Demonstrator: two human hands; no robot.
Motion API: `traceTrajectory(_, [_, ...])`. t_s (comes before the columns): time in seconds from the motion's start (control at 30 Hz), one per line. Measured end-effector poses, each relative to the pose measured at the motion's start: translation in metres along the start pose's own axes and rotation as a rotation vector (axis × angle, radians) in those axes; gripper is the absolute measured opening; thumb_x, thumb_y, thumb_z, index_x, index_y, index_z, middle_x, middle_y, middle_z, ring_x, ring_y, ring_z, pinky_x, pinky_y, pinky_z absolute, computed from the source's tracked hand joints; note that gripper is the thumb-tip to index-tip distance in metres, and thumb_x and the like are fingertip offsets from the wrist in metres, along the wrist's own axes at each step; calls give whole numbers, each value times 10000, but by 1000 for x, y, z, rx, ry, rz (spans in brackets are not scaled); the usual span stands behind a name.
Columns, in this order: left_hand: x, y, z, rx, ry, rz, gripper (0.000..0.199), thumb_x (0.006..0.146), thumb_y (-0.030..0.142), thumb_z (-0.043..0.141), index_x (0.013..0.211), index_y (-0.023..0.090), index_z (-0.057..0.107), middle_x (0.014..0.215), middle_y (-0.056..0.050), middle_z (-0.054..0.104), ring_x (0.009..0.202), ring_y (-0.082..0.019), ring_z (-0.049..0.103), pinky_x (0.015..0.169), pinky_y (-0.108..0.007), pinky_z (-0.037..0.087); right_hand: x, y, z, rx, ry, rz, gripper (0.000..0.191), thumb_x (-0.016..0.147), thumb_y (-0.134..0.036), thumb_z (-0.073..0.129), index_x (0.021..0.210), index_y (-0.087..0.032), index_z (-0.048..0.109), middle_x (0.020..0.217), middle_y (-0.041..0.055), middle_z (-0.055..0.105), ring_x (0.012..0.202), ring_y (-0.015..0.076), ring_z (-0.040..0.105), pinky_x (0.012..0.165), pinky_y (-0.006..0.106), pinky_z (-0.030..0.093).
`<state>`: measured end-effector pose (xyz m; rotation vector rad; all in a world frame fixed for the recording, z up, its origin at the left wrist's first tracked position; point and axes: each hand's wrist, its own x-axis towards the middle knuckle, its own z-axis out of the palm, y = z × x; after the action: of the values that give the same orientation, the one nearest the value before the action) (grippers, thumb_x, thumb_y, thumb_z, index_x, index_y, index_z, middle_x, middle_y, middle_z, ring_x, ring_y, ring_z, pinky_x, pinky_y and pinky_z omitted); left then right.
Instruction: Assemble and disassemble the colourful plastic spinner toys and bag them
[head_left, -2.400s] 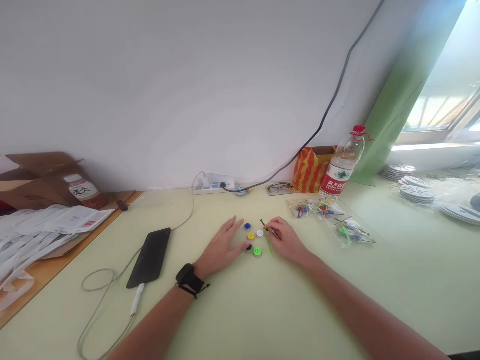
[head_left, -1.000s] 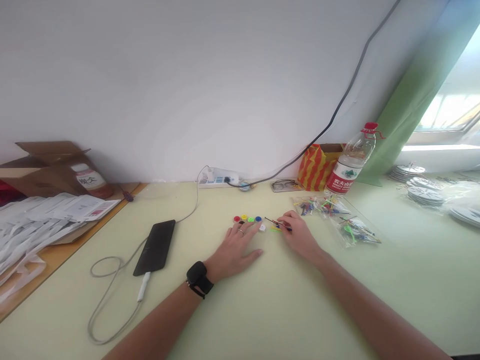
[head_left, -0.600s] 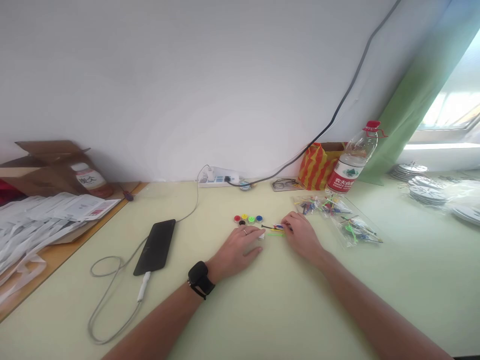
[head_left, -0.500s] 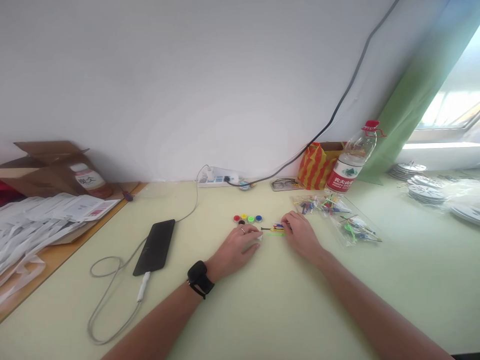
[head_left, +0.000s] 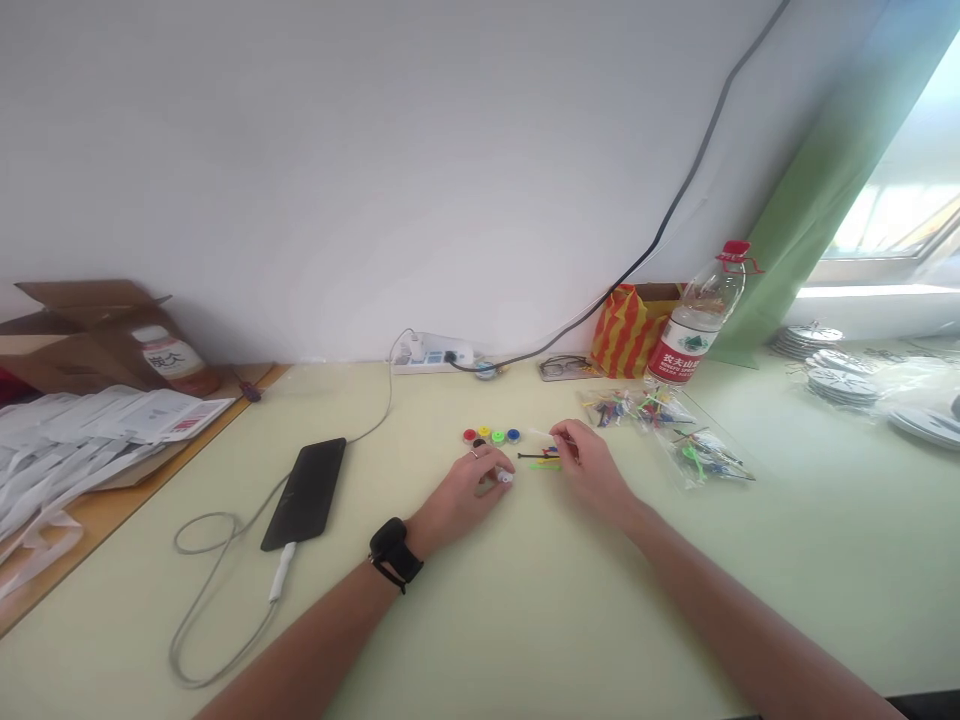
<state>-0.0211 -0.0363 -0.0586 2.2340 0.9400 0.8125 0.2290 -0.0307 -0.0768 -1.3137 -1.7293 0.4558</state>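
My left hand (head_left: 474, 490) pinches a small white round piece (head_left: 505, 477) between thumb and fingers, just above the table. To its right, my right hand (head_left: 592, 465) is closed on a thin white stick (head_left: 538, 433) that points left from the fingertips. Under and beside those fingers lie several thin coloured sticks, among them a black stick (head_left: 531, 456) and a green stick (head_left: 541, 466). Behind my left hand sit small round pieces with coloured tops: a red piece (head_left: 469, 436), a yellow piece (head_left: 484, 432), a green piece (head_left: 498, 437), a blue piece (head_left: 514, 436) and a partly hidden black piece (head_left: 479, 444).
Clear bags of coloured parts (head_left: 705, 455) lie on the right, before a large water bottle (head_left: 682, 340) and a striped bag (head_left: 628, 330). At left are a phone (head_left: 306, 495) on its cable and white packets (head_left: 112, 430). A power strip (head_left: 431, 360) lies along the wall.
My right hand has lifted a thin white stick off the group of sticks. The left fingers have turned, so the white round piece shows more. The view has shifted slightly.
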Motion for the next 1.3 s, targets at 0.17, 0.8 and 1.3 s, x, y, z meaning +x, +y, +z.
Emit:
traceTrajectory(0.17, [0,2,-1,-2,-14,-44,137,970,299,596,1031,210,682,956,-38,702,861,-171,627,766,-287,526,-3,-7,5,95,-45,7,178,990,-289,454,986,-231,622,984,74,675,884,228,631,759,365,518])
traceTrajectory(0.8, [6,-7,1,-386,80,-206,335,892,447,747,1091,177,752,998,-69,754,896,-197,713,835,-318,596,-2,-27,-1,361,-58,156,208,921,-374,625,1029,-233,733,1086,74,755,974,225,695,872,394,577])
traceTrajectory(1.3, [7,1,0,-646,-5,-214,411,846,368,829,1190,159,740,1177,-125,775,1107,-291,734,1025,-442,571,-11,-45,4,646,-283,161,403,799,-451,824,1096,-220,678,1020,63,711,912,201,711,890,388,587])
